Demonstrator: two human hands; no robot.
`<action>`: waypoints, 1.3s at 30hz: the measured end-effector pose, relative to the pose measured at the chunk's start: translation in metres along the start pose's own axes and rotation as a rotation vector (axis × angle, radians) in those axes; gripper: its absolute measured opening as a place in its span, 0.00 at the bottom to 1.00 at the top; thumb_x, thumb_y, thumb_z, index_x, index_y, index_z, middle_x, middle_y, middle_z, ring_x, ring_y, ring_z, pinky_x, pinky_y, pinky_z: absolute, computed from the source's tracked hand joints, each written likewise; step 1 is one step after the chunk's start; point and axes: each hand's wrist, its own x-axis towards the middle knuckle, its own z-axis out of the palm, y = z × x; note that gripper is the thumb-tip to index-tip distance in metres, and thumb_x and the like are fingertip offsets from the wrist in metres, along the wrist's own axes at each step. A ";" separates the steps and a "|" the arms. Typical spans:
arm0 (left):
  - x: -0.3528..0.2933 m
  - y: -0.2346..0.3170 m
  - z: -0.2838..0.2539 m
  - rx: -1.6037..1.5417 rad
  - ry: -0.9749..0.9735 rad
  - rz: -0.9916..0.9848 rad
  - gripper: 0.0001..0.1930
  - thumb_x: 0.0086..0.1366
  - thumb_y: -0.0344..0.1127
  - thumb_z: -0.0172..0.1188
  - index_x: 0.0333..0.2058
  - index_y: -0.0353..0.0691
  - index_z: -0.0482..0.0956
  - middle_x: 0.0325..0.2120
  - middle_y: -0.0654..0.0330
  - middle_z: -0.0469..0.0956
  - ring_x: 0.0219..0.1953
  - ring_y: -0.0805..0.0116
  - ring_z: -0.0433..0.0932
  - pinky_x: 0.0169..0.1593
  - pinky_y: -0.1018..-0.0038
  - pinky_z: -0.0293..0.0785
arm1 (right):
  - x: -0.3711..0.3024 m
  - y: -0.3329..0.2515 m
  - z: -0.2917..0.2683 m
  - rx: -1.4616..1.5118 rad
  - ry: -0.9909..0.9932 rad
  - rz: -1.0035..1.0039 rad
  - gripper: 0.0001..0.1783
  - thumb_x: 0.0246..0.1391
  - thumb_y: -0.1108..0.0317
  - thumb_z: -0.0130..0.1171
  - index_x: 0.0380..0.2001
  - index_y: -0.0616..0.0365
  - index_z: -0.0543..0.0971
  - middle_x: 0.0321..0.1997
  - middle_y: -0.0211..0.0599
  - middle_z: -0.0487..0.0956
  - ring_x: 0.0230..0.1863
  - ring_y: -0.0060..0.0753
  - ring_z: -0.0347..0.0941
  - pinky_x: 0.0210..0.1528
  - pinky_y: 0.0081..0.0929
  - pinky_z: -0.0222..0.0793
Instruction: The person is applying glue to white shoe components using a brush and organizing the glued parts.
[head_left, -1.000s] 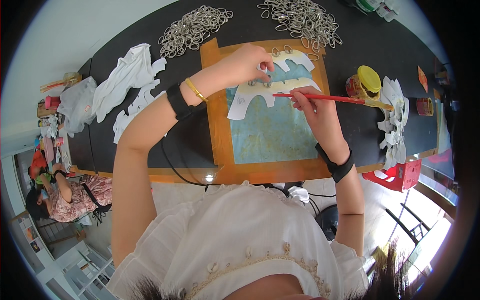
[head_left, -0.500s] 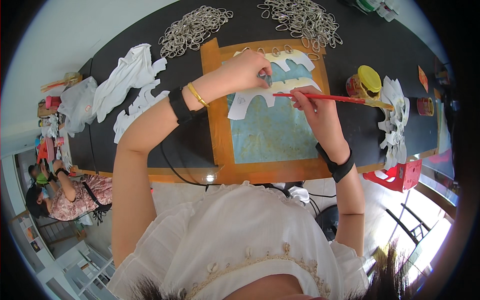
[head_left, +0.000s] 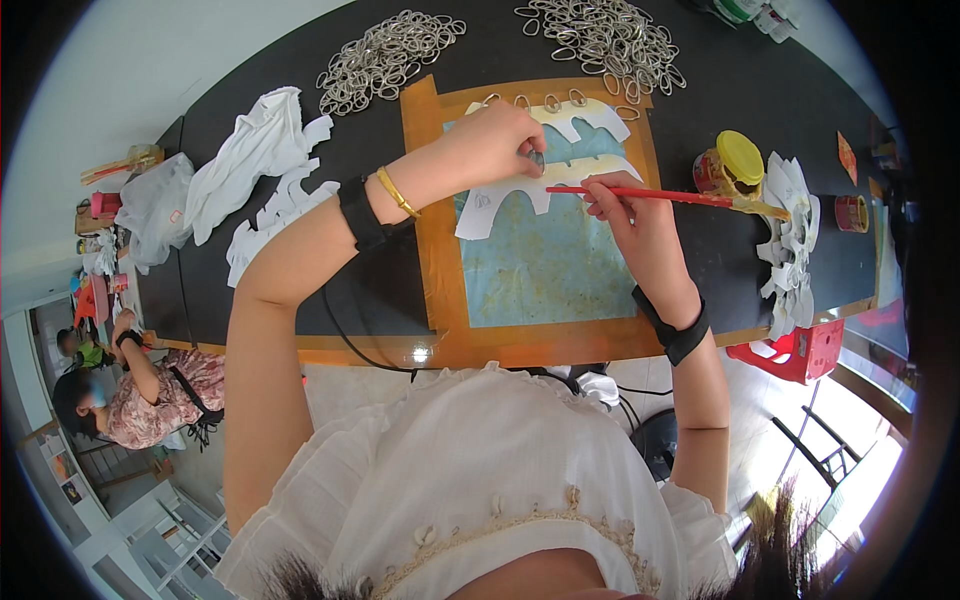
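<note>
My left hand [head_left: 505, 142] pinches a small silver metal ring [head_left: 537, 160], partly hidden by the fingers, above the near white cut-out piece [head_left: 484, 212]. That piece has a scalloped lower edge and lies on a blue, glue-stained sheet [head_left: 550, 270]. Beyond it lies a far white cut-out [head_left: 603, 122] with several oval rings [head_left: 577, 98] along its top edge. Between its fingers my right hand [head_left: 630, 208] holds a red-handled brush [head_left: 690, 198] almost level, its yellow-coated wide end pointing right, over the near piece's right part.
Brown tape [head_left: 445, 270] frames the sheet. Two heaps of metal rings [head_left: 390, 60] lie at the back. A glue-smeared yellow-lidded jar [head_left: 738, 160] and stacked white cut-outs [head_left: 788, 235] stand right; white cloth [head_left: 255, 150] lies left. A co-worker [head_left: 150, 400] is far left.
My left hand has shifted very slightly, with the ring still pinched. My right hand and the brush hold their place. At far left the co-worker's arm and head have moved.
</note>
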 end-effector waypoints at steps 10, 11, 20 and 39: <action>0.001 0.003 0.002 -0.022 0.015 -0.034 0.14 0.51 0.35 0.73 0.34 0.35 0.83 0.28 0.55 0.82 0.33 0.60 0.81 0.38 0.67 0.75 | 0.000 0.001 0.000 0.016 0.005 0.011 0.09 0.62 0.73 0.58 0.40 0.67 0.80 0.28 0.40 0.81 0.31 0.28 0.79 0.36 0.22 0.71; 0.000 0.004 0.001 -0.023 0.021 -0.029 0.14 0.51 0.35 0.73 0.34 0.35 0.83 0.28 0.55 0.82 0.33 0.60 0.81 0.38 0.67 0.75 | 0.000 0.001 0.000 0.011 0.002 0.011 0.09 0.62 0.73 0.58 0.40 0.67 0.80 0.28 0.40 0.81 0.31 0.28 0.79 0.36 0.22 0.71; -0.001 0.017 -0.002 0.096 0.013 -0.097 0.13 0.52 0.39 0.71 0.33 0.40 0.83 0.28 0.60 0.82 0.35 0.62 0.81 0.37 0.66 0.75 | -0.003 -0.001 -0.003 -0.015 -0.013 -0.002 0.08 0.62 0.73 0.57 0.41 0.67 0.80 0.29 0.39 0.81 0.31 0.27 0.79 0.36 0.22 0.72; -0.006 -0.078 -0.085 0.361 0.515 -0.101 0.09 0.58 0.36 0.65 0.36 0.40 0.85 0.30 0.54 0.84 0.30 0.59 0.82 0.35 0.68 0.77 | -0.009 0.008 -0.019 0.000 0.042 0.037 0.08 0.63 0.74 0.56 0.41 0.68 0.79 0.34 0.39 0.80 0.35 0.28 0.80 0.39 0.22 0.73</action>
